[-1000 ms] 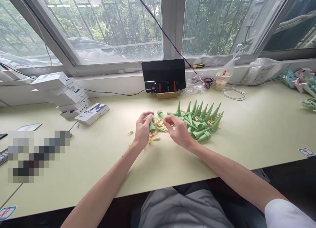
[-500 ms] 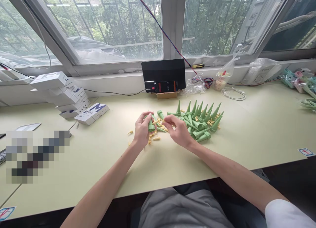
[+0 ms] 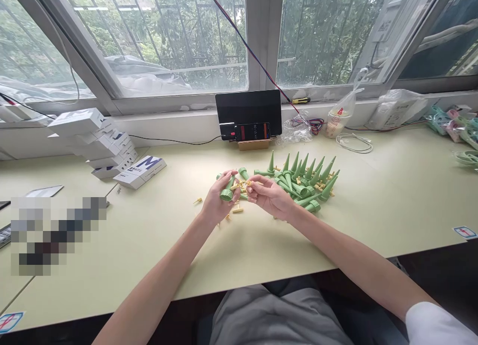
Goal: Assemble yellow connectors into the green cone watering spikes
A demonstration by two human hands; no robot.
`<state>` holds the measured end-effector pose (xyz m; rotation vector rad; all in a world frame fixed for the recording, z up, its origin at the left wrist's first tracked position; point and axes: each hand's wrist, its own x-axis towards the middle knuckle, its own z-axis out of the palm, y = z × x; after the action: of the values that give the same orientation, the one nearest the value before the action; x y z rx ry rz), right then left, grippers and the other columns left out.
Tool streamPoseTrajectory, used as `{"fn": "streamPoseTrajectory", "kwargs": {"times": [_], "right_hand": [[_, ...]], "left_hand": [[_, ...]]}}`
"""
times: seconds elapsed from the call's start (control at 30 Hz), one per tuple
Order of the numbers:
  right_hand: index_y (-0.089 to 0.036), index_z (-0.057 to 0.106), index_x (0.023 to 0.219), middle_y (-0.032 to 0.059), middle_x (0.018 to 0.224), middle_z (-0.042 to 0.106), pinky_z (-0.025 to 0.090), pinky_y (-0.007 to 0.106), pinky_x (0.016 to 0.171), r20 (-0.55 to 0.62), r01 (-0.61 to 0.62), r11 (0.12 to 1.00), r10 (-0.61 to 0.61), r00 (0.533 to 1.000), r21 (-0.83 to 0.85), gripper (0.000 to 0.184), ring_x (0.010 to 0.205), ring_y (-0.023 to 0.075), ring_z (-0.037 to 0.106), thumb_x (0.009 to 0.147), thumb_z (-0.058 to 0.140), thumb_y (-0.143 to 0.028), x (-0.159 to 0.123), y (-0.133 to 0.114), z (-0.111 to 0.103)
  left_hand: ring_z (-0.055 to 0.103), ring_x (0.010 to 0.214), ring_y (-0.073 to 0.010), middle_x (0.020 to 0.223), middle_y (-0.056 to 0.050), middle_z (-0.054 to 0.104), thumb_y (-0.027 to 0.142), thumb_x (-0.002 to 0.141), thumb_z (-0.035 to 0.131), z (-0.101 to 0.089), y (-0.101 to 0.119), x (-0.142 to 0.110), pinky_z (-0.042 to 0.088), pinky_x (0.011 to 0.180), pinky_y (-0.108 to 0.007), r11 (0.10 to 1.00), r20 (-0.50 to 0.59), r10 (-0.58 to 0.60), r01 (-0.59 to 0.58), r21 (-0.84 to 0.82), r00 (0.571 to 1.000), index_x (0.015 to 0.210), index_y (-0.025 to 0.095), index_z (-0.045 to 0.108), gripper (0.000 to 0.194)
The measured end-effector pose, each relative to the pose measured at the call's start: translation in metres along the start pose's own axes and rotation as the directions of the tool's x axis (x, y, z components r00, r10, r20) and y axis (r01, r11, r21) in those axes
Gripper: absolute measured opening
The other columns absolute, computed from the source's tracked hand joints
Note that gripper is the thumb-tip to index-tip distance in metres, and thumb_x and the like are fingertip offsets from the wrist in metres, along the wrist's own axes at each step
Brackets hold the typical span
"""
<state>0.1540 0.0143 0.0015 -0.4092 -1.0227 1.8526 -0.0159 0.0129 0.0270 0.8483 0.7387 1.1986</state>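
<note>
My left hand is closed round a green plastic spike, its wide ribbed end facing me. A small yellow plastic piece sticks out at the side of that spike. Between the thumb and fingers of my right hand is a small yellow valve piece. Both hands are close together above the table. Under and around them lie loose yellow pieces, partly hidden by my fingers. Just right of my right hand spreads a pile of green spikes, several of them pointing up.
Behind the hands a phone leans on a dark tablet. White boxes are stacked at the left. A bagged cup and a coiled white cable sit back right. The table's front edge runs before my lap.
My left hand has tilted the green spike so its wide end turns more toward me. My right hand has turned, its fingers opening to view with the yellow valve piece at their tips.
</note>
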Motion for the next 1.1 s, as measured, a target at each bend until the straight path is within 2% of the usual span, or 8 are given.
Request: {"fn": "streamPoseTrajectory", "kwargs": {"times": [0.2, 0.3, 0.43, 0.6, 0.83, 1.1], "right_hand": [[-0.022, 0.067, 0.089, -0.0008, 0.076, 0.057, 0.045, 0.029, 0.064, -0.020, 0.005, 0.999, -0.006, 1.000, -0.050, 0.028, 0.066, 0.0116, 0.047, 0.074, 0.083, -0.039, 0.0003, 0.0014, 0.0005], [-0.021, 0.067, 0.087, -0.0013, 0.074, 0.058, 0.045, 0.028, 0.064, -0.035, 0.037, 0.997, -0.040, 0.999, -0.074, 0.028, 0.064, 0.0104, 0.048, 0.074, 0.083, -0.039, 0.0009, 0.0023, 0.0005], [-0.019, 0.068, 0.085, -0.0015, 0.073, 0.061, 0.046, 0.028, 0.066, -0.074, 0.073, 0.984, -0.086, 0.994, -0.160, 0.028, 0.063, 0.0100, 0.052, 0.074, 0.082, -0.039, 0.0007, 0.0036, 0.0017], [-0.018, 0.067, 0.083, -0.0014, 0.071, 0.062, 0.046, 0.028, 0.064, -0.142, 0.076, 0.961, -0.117, 0.983, -0.266, 0.031, 0.063, 0.0108, 0.053, 0.071, 0.083, -0.042, 0.0001, 0.0036, 0.0052], [-0.018, 0.067, 0.084, -0.0003, 0.070, 0.064, 0.047, 0.028, 0.063, -0.142, 0.109, 0.889, -0.190, 0.971, -0.444, 0.029, 0.062, 0.0119, 0.055, 0.076, 0.077, -0.045, -0.0011, 0.0040, 0.0068], [-0.018, 0.068, 0.087, 0.0018, 0.073, 0.067, 0.049, 0.028, 0.061, -0.147, 0.101, 0.842, -0.209, 0.967, -0.530, 0.029, 0.061, 0.0128, 0.057, 0.078, 0.075, -0.045, -0.0020, 0.0023, 0.0100]], "left_hand": [[0.045, 0.042, -0.0068, 0.068, 0.004, 0.051, 0.035, 0.082, 0.065, -0.0021, -0.0007, 0.0006, 0.035, 0.042, -0.023, 1.000, 0.007, 0.004, -0.004, 0.022, 1.000, 0.096, 0.022, 0.059, 0.021], [0.046, 0.041, -0.0075, 0.066, 0.004, 0.051, 0.037, 0.082, 0.065, -0.0020, -0.0008, 0.0007, 0.032, 0.040, -0.023, 0.998, 0.006, 0.032, -0.032, 0.062, 0.999, 0.097, 0.022, 0.059, 0.022], [0.048, 0.041, -0.0085, 0.063, 0.005, 0.049, 0.039, 0.080, 0.068, -0.0001, -0.0008, -0.0001, 0.029, 0.038, -0.022, 0.984, -0.026, 0.094, -0.088, 0.155, 0.995, 0.096, 0.021, 0.059, 0.026], [0.047, 0.041, -0.0078, 0.063, 0.005, 0.049, 0.040, 0.077, 0.071, 0.0023, -0.0010, -0.0017, 0.027, 0.036, -0.021, 0.975, -0.065, 0.108, -0.093, 0.199, 0.992, 0.094, 0.021, 0.059, 0.029], [0.049, 0.043, -0.0085, 0.064, 0.005, 0.051, 0.039, 0.076, 0.073, 0.0040, -0.0017, -0.0028, 0.034, 0.040, -0.022, 0.967, -0.101, 0.129, -0.102, 0.234, 0.987, 0.093, 0.021, 0.061, 0.027], [0.051, 0.048, -0.0090, 0.066, 0.005, 0.050, 0.035, 0.075, 0.074, 0.0037, -0.0049, -0.0024, 0.038, 0.042, -0.021, 0.953, -0.117, 0.128, -0.089, 0.289, 0.985, 0.094, 0.021, 0.062, 0.027]]}}
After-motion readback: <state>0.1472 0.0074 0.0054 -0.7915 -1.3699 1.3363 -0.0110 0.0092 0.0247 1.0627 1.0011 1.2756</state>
